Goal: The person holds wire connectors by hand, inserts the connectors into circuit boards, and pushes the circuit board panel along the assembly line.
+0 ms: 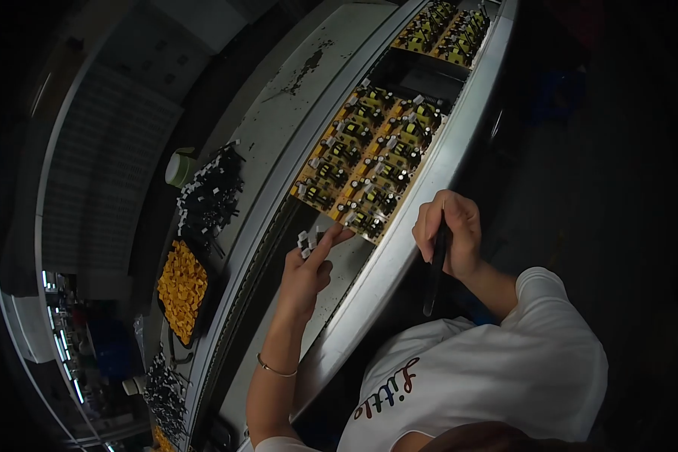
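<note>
A panel of circuit boards (369, 162), crowded with yellow, black and white parts, lies on the conveyor between metal rails. My left hand (309, 271) is at the panel's near edge, its index finger stretched out to the board's corner. Several small white connectors (306, 242) are held in that hand, by the curled fingers. To the right of the near rail, my right hand (450, 230) is closed round a dark, slender tool (434, 279) that points down toward my body. The tool's upper end is hidden in the fingers.
A second board panel (444, 34) sits farther up the conveyor (448, 162). On the left ledge are black-and-white connector leads (209, 192), a green-and-white container (179, 169), a black tray (209, 290) of yellow parts (181, 290) and another lead pile (166, 392).
</note>
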The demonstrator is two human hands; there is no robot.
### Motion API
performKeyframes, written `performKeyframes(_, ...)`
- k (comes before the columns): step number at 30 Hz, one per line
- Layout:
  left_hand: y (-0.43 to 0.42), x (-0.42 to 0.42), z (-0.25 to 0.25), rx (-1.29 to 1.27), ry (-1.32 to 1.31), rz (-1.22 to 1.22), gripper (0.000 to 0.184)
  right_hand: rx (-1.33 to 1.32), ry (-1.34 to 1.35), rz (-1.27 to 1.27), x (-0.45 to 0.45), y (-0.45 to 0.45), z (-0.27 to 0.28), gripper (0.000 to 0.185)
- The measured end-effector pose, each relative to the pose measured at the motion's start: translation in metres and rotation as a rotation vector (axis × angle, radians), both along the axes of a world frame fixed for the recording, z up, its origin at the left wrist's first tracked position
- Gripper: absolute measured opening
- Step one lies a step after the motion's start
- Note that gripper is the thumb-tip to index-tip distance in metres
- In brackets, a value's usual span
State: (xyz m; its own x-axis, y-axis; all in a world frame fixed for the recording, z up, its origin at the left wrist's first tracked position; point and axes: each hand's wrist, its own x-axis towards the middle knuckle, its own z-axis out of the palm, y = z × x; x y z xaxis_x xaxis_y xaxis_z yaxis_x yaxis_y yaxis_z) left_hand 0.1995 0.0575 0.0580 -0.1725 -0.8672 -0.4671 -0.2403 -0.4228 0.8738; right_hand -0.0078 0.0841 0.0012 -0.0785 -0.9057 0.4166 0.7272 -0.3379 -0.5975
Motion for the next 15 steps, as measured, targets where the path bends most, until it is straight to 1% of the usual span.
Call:
performKeyframes(5,-0.043,-0.039,-0.015,0.013,0.062,-0.012,0.033,0.001,0.067,0.012,-0.003,-0.024,-0.009,0.045)
performKeyframes(7,-0.058,-0.052,-0.019,0.008,0.066,-0.015,0.032,0.001,0.072,0.1,-0.006,-0.033,-0.013,0.046)
performKeyframes(11,-0.079,-0.072,-0.025,0.003,0.117,-0.035,0.032,0.002,0.113,0.144,-0.015,-0.043,-0.016,0.047)
performKeyframes(13,-0.087,-0.08,-0.029,0.004,0.125,-0.034,0.032,0.058,0.141,0.232,-0.022,-0.047,-0.021,0.047)
performKeyframes(15,-0.095,-0.089,-0.032,0.004,0.134,-0.03,0.032,0.062,0.135,0.233,-0.027,-0.052,-0.025,0.047)
